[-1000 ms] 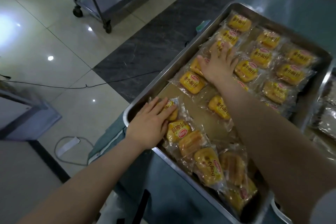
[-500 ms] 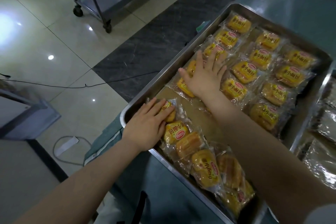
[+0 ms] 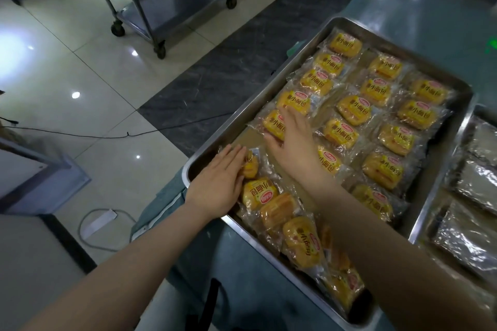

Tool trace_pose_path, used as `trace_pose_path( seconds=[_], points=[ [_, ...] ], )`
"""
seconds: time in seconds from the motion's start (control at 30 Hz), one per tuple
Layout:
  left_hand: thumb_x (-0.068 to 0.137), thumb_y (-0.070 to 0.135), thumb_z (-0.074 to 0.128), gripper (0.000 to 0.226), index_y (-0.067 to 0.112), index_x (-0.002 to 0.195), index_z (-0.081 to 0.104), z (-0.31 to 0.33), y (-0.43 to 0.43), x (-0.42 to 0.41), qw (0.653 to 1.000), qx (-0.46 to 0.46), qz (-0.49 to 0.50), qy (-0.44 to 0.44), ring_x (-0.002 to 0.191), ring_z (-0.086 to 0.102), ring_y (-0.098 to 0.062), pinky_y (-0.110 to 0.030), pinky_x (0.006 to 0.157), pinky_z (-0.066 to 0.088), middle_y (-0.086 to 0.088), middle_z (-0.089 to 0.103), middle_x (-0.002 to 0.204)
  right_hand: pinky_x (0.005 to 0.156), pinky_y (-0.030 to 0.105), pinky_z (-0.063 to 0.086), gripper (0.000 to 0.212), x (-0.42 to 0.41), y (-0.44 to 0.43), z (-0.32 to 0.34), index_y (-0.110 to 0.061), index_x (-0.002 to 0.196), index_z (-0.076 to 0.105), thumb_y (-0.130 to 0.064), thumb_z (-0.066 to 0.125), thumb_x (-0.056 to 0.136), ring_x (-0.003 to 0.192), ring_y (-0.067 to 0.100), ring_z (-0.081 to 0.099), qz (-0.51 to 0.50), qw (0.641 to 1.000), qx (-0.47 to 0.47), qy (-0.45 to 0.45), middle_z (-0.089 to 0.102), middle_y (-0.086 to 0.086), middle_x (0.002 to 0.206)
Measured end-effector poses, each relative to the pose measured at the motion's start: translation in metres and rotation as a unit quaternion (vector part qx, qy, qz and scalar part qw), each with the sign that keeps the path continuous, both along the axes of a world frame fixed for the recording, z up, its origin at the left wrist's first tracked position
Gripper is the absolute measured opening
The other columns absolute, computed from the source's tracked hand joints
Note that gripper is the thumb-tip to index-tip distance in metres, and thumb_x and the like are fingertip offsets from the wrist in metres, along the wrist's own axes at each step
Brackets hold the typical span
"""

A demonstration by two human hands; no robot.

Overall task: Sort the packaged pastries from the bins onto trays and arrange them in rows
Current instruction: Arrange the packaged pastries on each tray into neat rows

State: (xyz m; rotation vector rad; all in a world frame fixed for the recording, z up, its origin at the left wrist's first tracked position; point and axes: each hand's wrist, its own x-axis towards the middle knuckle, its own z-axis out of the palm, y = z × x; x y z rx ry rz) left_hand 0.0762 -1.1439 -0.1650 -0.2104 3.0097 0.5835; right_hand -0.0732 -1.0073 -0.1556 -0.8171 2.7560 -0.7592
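Observation:
A steel tray (image 3: 330,23) holds several yellow packaged pastries in clear wrappers, laid in rows over its far part, such as one pastry (image 3: 353,110). A loose pile of pastries (image 3: 301,239) lies along the tray's near edge. My left hand (image 3: 219,183) lies flat with straight fingers in the tray's near left corner, touching a small pastry (image 3: 250,166). My right hand (image 3: 294,141) rests flat, fingers spread, on a pastry (image 3: 273,122) in the left row. Brown liner paper (image 3: 252,137) shows between the hands.
A second steel tray (image 3: 441,177) with silvery wrapped packets stands to the right. The trays sit on a teal-covered table (image 3: 419,8). Wheeled steel racks (image 3: 172,0) stand on the tiled floor to the left, where a cable (image 3: 80,136) and a white power strip (image 3: 98,222) lie.
My right hand has drawn back along the left row toward me, from a farther pastry to a nearer one. My left hand has stayed at the near left corner.

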Motion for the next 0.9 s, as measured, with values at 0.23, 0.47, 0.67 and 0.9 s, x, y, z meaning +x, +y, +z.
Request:
trace_pose_path(
  seconds=[0.23,0.47,0.67,0.9],
  points=[
    [0.095,0.041,0.043,0.065,0.019,0.150,0.015,0.001,0.003,0.000,0.998,0.040,0.056,0.007,0.144,0.011,-0.016,-0.026,0.110,0.006,-0.003,0.017,0.157,0.112,0.046,0.022,0.097,0.079,0.038,0.000,-0.019,0.147,0.028,-0.074,0.055,0.073,0.140,0.030,0.023,-0.008,0.986,0.130,-0.104,0.031,0.005,0.151],
    [0.094,0.054,0.035,0.071,0.024,0.150,0.002,0.011,-0.003,-0.015,0.976,0.181,0.096,-0.076,0.137,0.030,-0.022,-0.038,0.109,0.028,-0.004,0.019,0.156,0.111,0.042,0.023,0.079,0.096,0.029,0.005,-0.019,0.129,0.046,-0.059,0.073,0.067,0.131,0.027,0.034,-0.024,0.990,0.127,-0.046,0.049,0.006,0.135],
    [0.099,0.035,0.039,0.059,0.021,0.150,0.013,0.009,-0.011,-0.025,0.982,0.159,0.000,-0.099,0.144,0.006,-0.021,-0.036,0.115,0.010,-0.006,0.006,0.158,0.080,0.032,0.044,0.065,0.111,0.046,0.012,-0.036,0.107,0.036,-0.054,0.079,0.063,0.103,0.016,0.052,-0.125,0.987,0.026,-0.097,0.052,-0.013,0.099],
    [0.094,0.038,0.048,0.089,0.016,0.145,-0.022,0.006,-0.027,-0.043,0.979,0.127,-0.104,-0.117,0.142,-0.009,-0.013,-0.036,0.118,0.007,0.000,-0.029,0.152,0.058,0.013,0.047,0.054,0.110,0.072,0.036,-0.042,0.111,0.042,-0.055,0.073,0.069,0.082,-0.004,0.059,-0.305,0.922,-0.191,-0.145,0.055,-0.021,0.097]
  ],
)
